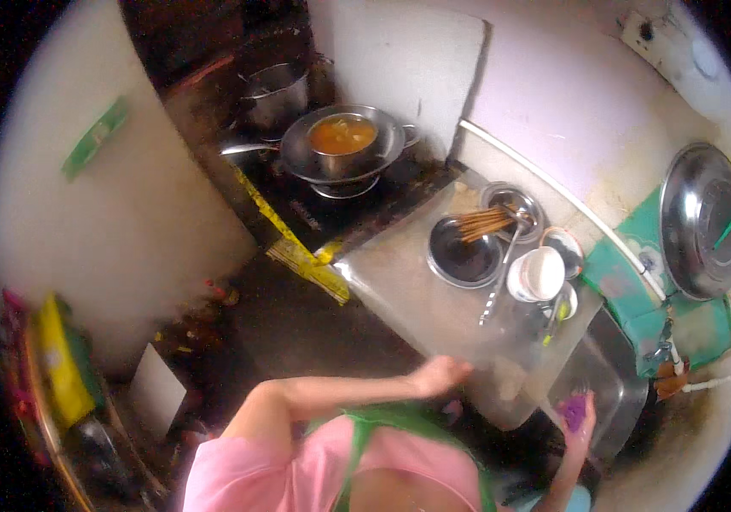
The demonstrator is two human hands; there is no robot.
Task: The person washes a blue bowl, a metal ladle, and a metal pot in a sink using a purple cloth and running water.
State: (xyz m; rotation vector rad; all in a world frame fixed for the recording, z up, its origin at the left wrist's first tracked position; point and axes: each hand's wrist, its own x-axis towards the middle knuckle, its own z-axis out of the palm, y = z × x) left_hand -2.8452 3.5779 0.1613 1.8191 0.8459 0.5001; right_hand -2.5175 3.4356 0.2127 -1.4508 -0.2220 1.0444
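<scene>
My right hand (588, 424) reaches over the metal sink (619, 357), its fingers closed round a small purple thing (574, 412) that looks like a scrubber or cloth. Across my front, my left hand (440, 376) hovers near the front edge of the grey counter (417, 299); its fingers are too blurred to read. Behind the sink rim, a white tub (539, 275) stands on the counter beside a small bowl with a green-handled tool (562, 311). A long slotted metal ladle (503, 277) leans across a dark round pan (459, 256).
Wooden chopsticks (482, 224) lie across the pan and a steel bowl (519, 200). On the cooktop (306, 200), a pot of orange soup (342, 136) sits in a wok (385, 159), a metal pot (278, 102) behind it. A large metal lid (702, 224) rests against the wall.
</scene>
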